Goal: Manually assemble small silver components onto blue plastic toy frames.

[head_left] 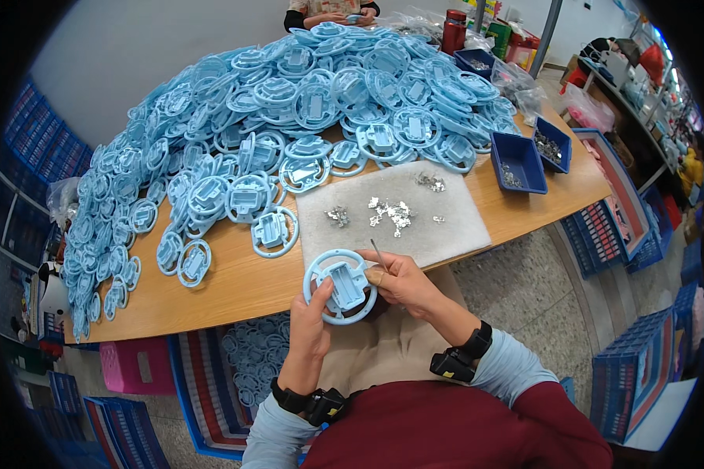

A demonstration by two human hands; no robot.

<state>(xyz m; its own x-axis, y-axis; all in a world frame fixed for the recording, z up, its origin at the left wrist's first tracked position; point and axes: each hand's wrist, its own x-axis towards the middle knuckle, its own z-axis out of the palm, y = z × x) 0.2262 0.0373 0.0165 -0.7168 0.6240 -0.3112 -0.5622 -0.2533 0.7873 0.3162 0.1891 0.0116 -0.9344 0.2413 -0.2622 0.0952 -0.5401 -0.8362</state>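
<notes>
Near white mat [434, 242], blue wheel [350, 286], metal tool [376, 252] in fingers [379, 279]

Wheel heap [313, 105]: on table [540, 211], left of and behind mat [446, 238].
Metal bits [399, 211]: on mat.
Open bins [526, 186]: right of mat.
Held wheel [349, 286]: before mat.

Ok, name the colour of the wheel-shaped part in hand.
The wheel-shaped part is light blue, seen in the head view.

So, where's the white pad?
In the head view, the white pad lies on the table near centre, just beyond the right hand, left of a dark blue bin.
</notes>
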